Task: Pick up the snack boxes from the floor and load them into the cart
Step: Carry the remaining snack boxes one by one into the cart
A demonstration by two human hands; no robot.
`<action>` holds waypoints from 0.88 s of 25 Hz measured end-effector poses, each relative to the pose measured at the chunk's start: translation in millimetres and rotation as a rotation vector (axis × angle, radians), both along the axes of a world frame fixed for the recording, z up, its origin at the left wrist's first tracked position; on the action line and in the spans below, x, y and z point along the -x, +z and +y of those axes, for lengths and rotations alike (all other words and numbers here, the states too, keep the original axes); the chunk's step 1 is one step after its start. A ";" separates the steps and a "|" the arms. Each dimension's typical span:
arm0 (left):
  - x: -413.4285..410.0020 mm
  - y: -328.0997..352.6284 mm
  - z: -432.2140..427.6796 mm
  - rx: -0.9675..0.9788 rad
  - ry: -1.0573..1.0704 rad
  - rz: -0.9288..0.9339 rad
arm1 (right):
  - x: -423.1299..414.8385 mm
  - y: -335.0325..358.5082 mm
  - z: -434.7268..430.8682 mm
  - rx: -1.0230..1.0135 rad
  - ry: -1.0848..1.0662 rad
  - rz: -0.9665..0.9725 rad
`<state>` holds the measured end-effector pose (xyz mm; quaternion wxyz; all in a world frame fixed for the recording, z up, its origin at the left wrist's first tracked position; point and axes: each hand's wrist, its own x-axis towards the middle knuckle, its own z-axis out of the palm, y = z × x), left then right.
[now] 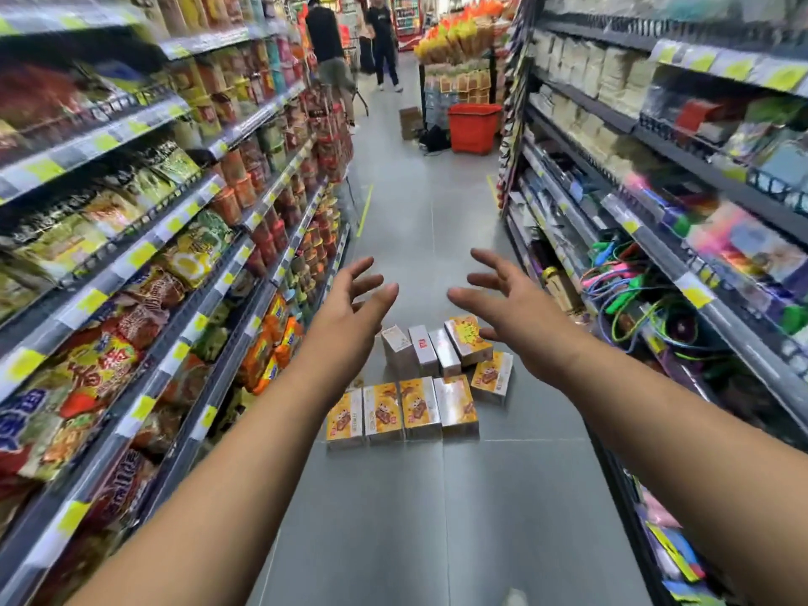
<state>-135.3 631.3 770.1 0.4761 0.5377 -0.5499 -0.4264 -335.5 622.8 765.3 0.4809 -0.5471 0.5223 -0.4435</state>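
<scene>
Reach step: left hand (350, 308) and right hand (509, 312) spread, empty, above snack boxes (404, 408) on floor (415, 518) — next, bend and grasp; cart unseen.

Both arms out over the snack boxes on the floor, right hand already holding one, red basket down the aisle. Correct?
No: head view shows the right hand empty, fingers spread, like the left hand. Both arms are out over the snack boxes on the floor, red basket down the aisle.
</scene>
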 end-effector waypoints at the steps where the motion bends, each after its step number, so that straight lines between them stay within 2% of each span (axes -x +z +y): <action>1: -2.1 -3.2 -21.8 -0.014 0.033 -0.001 | -2.9 -3.1 -26.6 -0.013 0.030 0.014; 10: -62.7 -50.7 -172.5 -0.149 0.234 -0.007 | -61.7 -48.3 -220.3 -0.128 0.214 0.105; 22: -137.1 -164.9 -437.9 -0.380 0.125 -0.038 | -155.5 -173.9 -451.5 -0.325 0.043 0.197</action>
